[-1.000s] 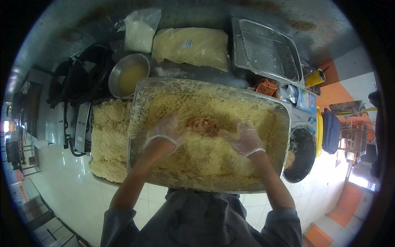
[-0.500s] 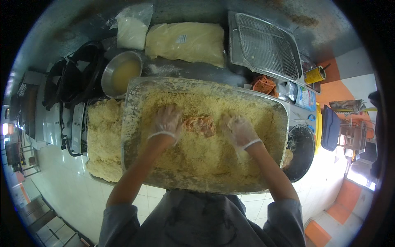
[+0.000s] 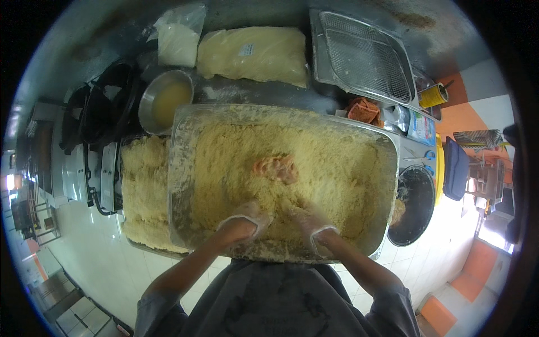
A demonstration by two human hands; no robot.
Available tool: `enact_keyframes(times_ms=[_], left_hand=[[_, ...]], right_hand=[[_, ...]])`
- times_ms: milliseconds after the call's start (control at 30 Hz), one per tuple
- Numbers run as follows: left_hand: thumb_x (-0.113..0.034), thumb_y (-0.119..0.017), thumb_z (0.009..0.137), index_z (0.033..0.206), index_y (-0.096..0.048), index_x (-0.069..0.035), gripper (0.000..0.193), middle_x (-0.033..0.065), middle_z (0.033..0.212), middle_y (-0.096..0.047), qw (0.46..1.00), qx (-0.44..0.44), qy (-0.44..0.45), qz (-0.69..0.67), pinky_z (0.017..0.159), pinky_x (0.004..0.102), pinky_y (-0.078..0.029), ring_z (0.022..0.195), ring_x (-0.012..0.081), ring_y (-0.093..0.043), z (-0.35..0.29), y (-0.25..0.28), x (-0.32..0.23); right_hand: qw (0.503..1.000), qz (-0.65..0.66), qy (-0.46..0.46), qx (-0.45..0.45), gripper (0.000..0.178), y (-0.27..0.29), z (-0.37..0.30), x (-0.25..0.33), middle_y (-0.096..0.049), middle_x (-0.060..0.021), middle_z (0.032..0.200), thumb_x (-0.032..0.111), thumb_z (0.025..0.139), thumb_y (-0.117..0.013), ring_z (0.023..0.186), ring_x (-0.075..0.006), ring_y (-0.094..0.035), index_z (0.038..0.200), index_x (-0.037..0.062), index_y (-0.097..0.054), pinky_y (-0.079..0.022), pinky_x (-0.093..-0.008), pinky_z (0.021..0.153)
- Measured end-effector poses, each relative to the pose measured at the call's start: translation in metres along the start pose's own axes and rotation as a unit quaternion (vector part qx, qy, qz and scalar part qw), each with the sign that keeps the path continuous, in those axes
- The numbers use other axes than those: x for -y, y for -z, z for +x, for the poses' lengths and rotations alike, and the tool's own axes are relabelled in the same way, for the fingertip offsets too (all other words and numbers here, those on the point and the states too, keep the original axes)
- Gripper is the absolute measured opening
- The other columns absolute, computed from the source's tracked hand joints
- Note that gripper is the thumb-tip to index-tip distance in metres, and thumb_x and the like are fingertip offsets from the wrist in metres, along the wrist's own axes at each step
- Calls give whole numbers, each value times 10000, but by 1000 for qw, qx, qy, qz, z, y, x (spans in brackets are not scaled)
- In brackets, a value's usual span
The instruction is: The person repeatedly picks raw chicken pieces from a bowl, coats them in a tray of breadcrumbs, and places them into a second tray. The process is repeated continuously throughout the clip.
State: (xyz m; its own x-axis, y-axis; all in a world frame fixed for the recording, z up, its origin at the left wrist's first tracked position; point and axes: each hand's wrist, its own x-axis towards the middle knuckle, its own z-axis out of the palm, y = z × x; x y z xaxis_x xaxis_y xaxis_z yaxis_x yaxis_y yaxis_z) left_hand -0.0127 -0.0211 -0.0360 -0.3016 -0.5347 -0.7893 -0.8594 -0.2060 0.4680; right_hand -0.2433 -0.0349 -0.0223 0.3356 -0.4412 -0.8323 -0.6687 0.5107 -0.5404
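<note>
A piece of raw meat (image 3: 276, 169), pinkish and partly coated, lies in the middle of a large metal tray (image 3: 181, 230) full of pale yellow breading crumbs (image 3: 224, 146). On the near side of the meat, my left hand (image 3: 254, 216) rests in the crumbs in a clear plastic glove, its fingers pointing forward. My right hand (image 3: 306, 218), gloved the same way, mirrors it a little to the right. Both hands look open, their fingers stretched out and partly covered by crumbs. Neither touches the meat; a small heap of crumbs lies between them and it.
A second crumb-filled tray (image 3: 147, 196) stands at left. Behind it is a metal bowl (image 3: 167, 102) of yellowish liquid. Flour-like bags (image 3: 252, 55) and a wire basket (image 3: 365, 53) sit at the back. Blue-handled scissors (image 3: 429, 155) and a black tub (image 3: 411, 205) are at right.
Both hands have come from either side of the meat toward me and closer together, now in the crumbs before it. The meat has stayed in about the same place.
</note>
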Motion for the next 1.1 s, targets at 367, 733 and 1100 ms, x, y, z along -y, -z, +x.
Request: enact_keyframes(times_ms=[367, 733, 1100], left_hand=[[-194, -447, 1026, 1448, -410, -20, 458, 276, 1367, -513, 965, -145, 59, -212, 1029, 441, -431, 1218, 384, -541, 5, 20, -49], [-529, -498, 985, 1491, -382, -11, 734, 303, 1449, -456, 964, -256, 34, -59, 1149, 455, -347, 1380, 418, -419, -15, 72, -31], [-523, -351, 1040, 1159, -627, 30, 629, 271, 1212, -611, 987, 86, -58, 123, 976, 499, -441, 1132, 393, -596, 35, 11, -18]], right_hand=[[993, 106, -20, -39, 507, 14, 18, 33, -508, -101, 1481, 160, 1036, -440, 1281, -276, -548, 1535, 150, -351, -387, -407, 1136], [987, -91, 103, -83, 560, 80, 15, 15, -558, -104, 1426, 176, 1004, -476, 1226, -262, -579, 1539, 156, -311, -436, -392, 1071], [995, -61, 4, 81, 448, -9, 42, 3, -572, -143, 1395, 419, 1047, -460, 1229, -226, -563, 1331, 101, -598, -454, -337, 993]])
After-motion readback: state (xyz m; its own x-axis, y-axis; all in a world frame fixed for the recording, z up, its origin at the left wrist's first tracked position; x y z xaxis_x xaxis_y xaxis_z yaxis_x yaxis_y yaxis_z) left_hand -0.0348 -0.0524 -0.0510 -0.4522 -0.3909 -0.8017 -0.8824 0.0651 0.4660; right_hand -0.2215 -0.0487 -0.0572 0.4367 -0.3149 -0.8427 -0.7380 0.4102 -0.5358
